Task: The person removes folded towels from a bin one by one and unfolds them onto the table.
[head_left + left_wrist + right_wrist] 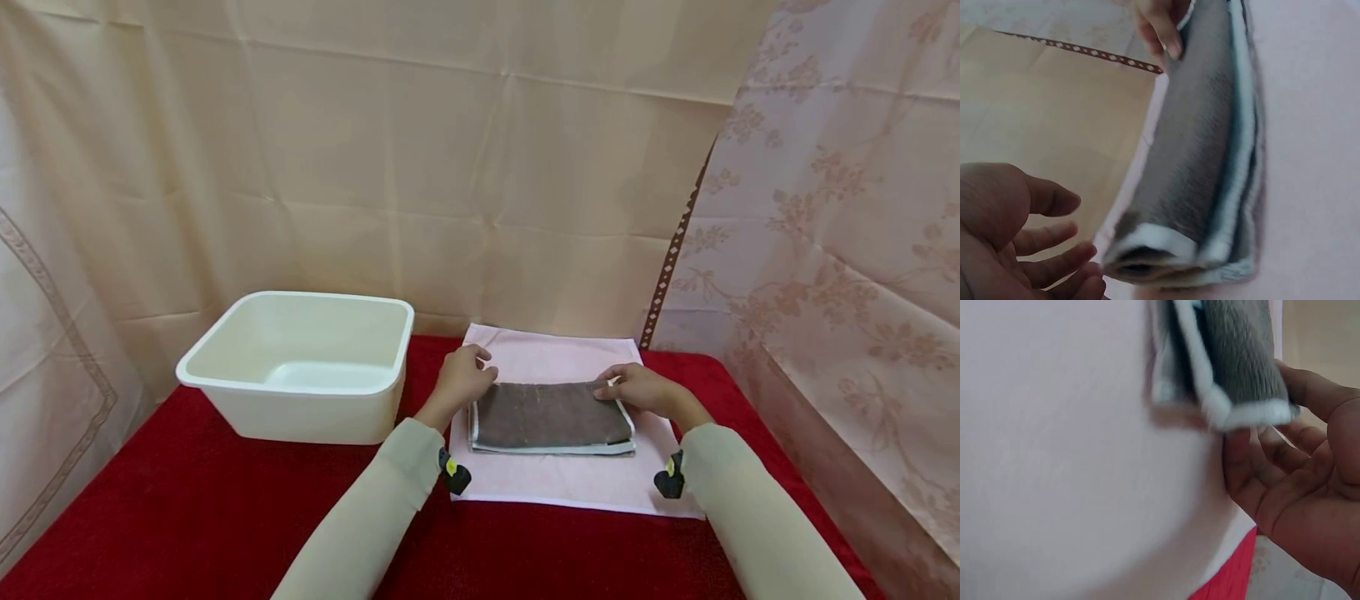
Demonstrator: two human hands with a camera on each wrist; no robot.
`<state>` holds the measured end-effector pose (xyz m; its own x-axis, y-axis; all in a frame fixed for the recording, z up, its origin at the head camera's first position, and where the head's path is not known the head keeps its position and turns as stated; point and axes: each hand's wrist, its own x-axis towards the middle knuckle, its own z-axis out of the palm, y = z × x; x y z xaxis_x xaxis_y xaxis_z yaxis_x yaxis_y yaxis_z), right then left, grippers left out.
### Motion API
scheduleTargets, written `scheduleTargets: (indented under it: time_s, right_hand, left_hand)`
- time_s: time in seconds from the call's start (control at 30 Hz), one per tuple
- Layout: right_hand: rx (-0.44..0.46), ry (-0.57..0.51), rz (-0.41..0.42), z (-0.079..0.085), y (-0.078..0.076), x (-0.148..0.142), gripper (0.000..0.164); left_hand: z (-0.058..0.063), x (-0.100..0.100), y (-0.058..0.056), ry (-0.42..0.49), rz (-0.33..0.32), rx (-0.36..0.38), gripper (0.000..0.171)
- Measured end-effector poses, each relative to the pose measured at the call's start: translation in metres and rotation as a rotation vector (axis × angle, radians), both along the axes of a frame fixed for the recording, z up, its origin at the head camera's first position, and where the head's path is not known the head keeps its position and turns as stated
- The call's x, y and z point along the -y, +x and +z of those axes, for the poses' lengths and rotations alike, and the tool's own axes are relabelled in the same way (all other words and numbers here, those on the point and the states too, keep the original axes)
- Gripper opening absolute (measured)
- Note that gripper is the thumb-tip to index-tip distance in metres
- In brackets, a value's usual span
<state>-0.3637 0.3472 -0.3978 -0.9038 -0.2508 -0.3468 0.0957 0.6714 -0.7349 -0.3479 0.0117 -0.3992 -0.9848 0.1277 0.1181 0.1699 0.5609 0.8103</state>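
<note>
A grey-brown towel point(555, 415) with white edging lies folded in layers on a pale pink cloth point(570, 485). My right hand point(643, 390) pinches its far right corner; in the right wrist view the thumb is on top and the fingers point(1254, 465) reach underneath. At the far left corner is my left hand point(462, 379), its fingers loosely bent. The left wrist view has the left hand's fingers point(1054, 253) spread beside the rolled end of the folded towel point(1191, 137), with nothing held between thumb and fingers.
To the left stands a white plastic basin point(315, 417) on the red table cover point(187, 500). A beige curtain point(450, 167) hangs behind the table, and a pink flowered curtain point(847, 208) hangs at the right side.
</note>
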Motion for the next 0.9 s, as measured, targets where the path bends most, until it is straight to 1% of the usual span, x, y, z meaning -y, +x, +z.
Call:
scheduleTargets:
  time_s: [0.03, 0.1, 0.2, 0.27, 0.33, 0.47, 0.57, 0.67, 0.77, 0.87, 0.9]
  right_hand:
    - [0.022, -0.021, -0.022, 0.000, 0.002, -0.003, 0.045]
    - [0.057, -0.056, -0.036, 0.000, 0.006, -0.008, 0.052]
    - [0.095, -0.103, -0.044, -0.001, 0.014, -0.013, 0.057]
    - [0.116, -0.135, -0.032, -0.002, 0.019, -0.014, 0.057]
    - [0.134, -0.170, -0.033, -0.002, 0.025, -0.015, 0.051]
    - [0.173, -0.228, -0.057, -0.002, 0.036, -0.013, 0.029]
    - [0.197, -0.252, -0.074, -0.001, 0.043, -0.011, 0.019]
    - [0.202, -0.273, -0.091, 0.000, 0.050, -0.011, 0.020]
    - [0.182, -0.304, -0.074, 0.001, 0.055, -0.014, 0.020]
    - [0.144, -0.339, -0.052, 0.001, 0.058, -0.016, 0.021]
    - [0.129, -0.354, -0.045, 0.002, 0.058, -0.016, 0.021]
  left_hand:
    - [-0.003, 0.001, -0.001, -0.010, 0.015, 0.017, 0.032]
    - [-0.009, 0.004, -0.003, -0.034, 0.025, 0.048, 0.036]
    - [-0.015, 0.009, -0.004, -0.092, 0.003, 0.098, 0.040]
    - [-0.017, 0.012, -0.004, -0.122, -0.005, 0.127, 0.042]
    - [-0.018, 0.014, -0.003, -0.137, -0.009, 0.146, 0.043]
    - [-0.019, 0.016, -0.001, -0.111, -0.012, 0.191, 0.039]
    - [-0.018, 0.017, 0.002, -0.067, -0.015, 0.223, 0.028]
    - [-0.017, 0.017, 0.005, -0.001, -0.020, 0.259, 0.014]
    - [-0.015, 0.018, 0.006, 0.053, -0.027, 0.297, 0.014]
    - [-0.014, 0.017, 0.007, 0.077, -0.035, 0.298, 0.010]
    - [-0.014, 0.017, 0.007, 0.085, -0.039, 0.291, 0.011]
